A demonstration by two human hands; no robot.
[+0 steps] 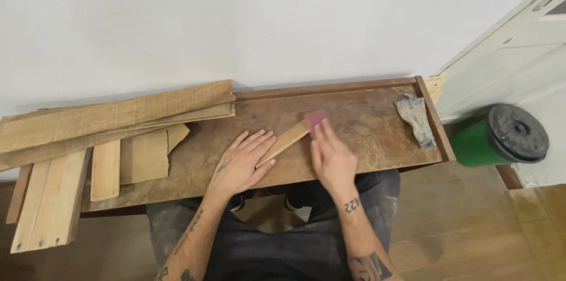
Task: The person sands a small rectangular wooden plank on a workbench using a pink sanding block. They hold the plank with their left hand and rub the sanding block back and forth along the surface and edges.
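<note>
Sitting at the brown workbench (365, 133), stacked planks (112, 116) lying at its left end. Left hand (243, 163) flat, fingers spread, pinning a thin wood strip (284, 141) at bench centre. Right hand (331, 156) presses a pink sanding block (316, 117) onto the strip's far end; grip probably fingertip, partly hidden.

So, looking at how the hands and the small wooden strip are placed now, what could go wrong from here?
1. The left hand only presses flat on the narrow light wooden strip, with no clamp visible, so the strip may slide or pivot on the brown worn tabletop.
2. The right hand holds a small pink sanding pad at the strip's far end; its fingertips could scrape on the wood.
3. The stacked rough planks overhang the table's left edge and might tip.
</note>
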